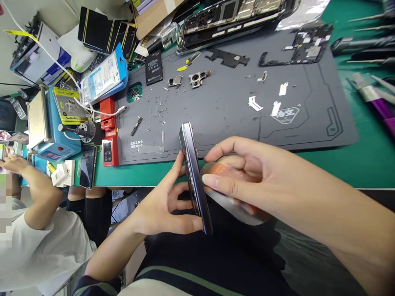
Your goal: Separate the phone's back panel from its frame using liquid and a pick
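My left hand (165,209) grips a smartphone (196,181) that stands on its edge, its long dark blue-grey side frame turned up toward me. The thumb presses one end and the fingers reach behind it. In my right hand (247,168) a thin, partly see-through sheet with orange areas (231,205) is pinched between thumb and fingers. Its near edge lies close beside the phone's side; whether they touch I cannot tell. Motion blurs the sheet, so its exact kind is unclear. Both hands are above my lap, at the table's front edge.
The grey work mat (216,111) bears loose screws, a phone battery (153,68), camera modules (197,79) and white metal brackets (254,103). An opened phone (231,24) lies behind. A red device (110,150) stands left, tweezers (370,61) right. A co-worker's arm (40,185) is far left.
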Motion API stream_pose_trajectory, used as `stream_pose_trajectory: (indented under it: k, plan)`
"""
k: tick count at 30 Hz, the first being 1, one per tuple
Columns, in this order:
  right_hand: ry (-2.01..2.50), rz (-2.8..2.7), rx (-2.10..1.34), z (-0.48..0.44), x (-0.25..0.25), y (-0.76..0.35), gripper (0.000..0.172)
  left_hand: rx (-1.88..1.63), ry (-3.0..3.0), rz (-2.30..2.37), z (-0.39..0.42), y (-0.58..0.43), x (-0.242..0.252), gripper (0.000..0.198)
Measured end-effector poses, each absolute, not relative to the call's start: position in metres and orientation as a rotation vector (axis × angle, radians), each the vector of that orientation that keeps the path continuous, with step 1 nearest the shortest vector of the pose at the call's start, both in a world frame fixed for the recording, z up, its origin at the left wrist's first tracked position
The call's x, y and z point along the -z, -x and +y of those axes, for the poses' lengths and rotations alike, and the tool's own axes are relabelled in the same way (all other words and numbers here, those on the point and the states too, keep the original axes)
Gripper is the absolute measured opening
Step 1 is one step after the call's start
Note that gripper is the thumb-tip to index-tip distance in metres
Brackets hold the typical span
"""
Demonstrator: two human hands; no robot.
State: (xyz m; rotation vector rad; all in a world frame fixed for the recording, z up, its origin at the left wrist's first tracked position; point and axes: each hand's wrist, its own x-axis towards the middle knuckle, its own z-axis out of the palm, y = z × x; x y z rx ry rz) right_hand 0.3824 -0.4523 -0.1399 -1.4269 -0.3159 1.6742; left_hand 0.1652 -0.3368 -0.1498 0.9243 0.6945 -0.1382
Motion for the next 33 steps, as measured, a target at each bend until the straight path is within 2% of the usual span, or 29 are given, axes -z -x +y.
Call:
stream_pose_trajectory:
  k: [4, 10, 16, 23, 30, 32, 33]
  plan:
    - [1.51, -0.42, -1.56, -0.454, 0.142, -0.382, 0.055, 0.144, -0.956, 0.69, -0.336, -0.165, 0.15, 0.156]
    - [1.63, -0.672, -1.401, -0.453, 0.141, -0.386, 0.033, 0.136, -0.98, 0.682, -0.337, -0.165, 0.148, 0.148]
    - [1.615, -0.796, -1.351, -0.442, 0.139, -0.395, 0.031, 0.14, -0.995, 0.672, -0.338, -0.165, 0.148, 0.15]
    - [1.521, -0.782, -1.496, -0.435, 0.148, -0.408, 0.051, 0.14, -1.005, 0.682, -0.338, -0.165, 0.149, 0.15]
    - [1.514, -0.898, -1.529, -0.43, 0.151, -0.415, 0.048, 0.151, -1.019, 0.683, -0.335, -0.167, 0.145, 0.15]
    - [1.517, -0.933, -1.486, -0.428, 0.147, -0.416, 0.059, 0.152, -1.014, 0.693, -0.335, -0.168, 0.143, 0.151]
    - [1.529, -0.951, -1.457, -0.427, 0.145, -0.417, 0.071, 0.153, -1.012, 0.698, -0.336, -0.168, 0.143, 0.152]
